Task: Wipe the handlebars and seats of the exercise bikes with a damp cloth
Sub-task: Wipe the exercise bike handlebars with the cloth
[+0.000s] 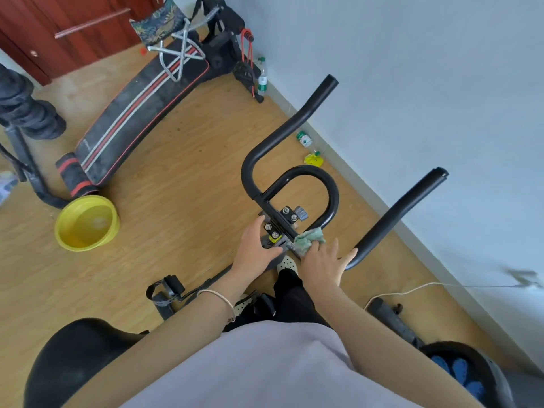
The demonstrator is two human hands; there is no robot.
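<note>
"At the lower left edge, the black seat (82,357) sits well apart from both hands. Is the work further right?"

"Yes. The left hand (256,251) grips the centre post (270,245) under the handlebars (329,187), fingers curled round it. Just right of that, the green cloth (309,241) lies bunched on the bar. The right hand (323,266) presses it there. The fingers that show are spread and fairly straight, and the thumb is hidden."

"How should this step go?"

"Brace with the left hand so the bars cannot swing. Wrap the cloth round the tube rather than dabbing the top, and work it into the corners by the bolts (285,210), where grime likely collects. Then draw it out along the right horn (391,219) to its tip. By my reckoning the left horn (282,134), the loop and the seat all still need wiping."

"And the count, left to right?"

"1 seat, 1 yellow basin (88,222) on the floor (191,172), 1 sit-up bench (141,113) and 2 hands. Then 1 set of handlebars with 2 horns and 1 loop, 4 bolts and 1 cloth. By the wall (412,83) stand 1 tall bottle (262,79) and 1 small bottle (304,139)."
</note>
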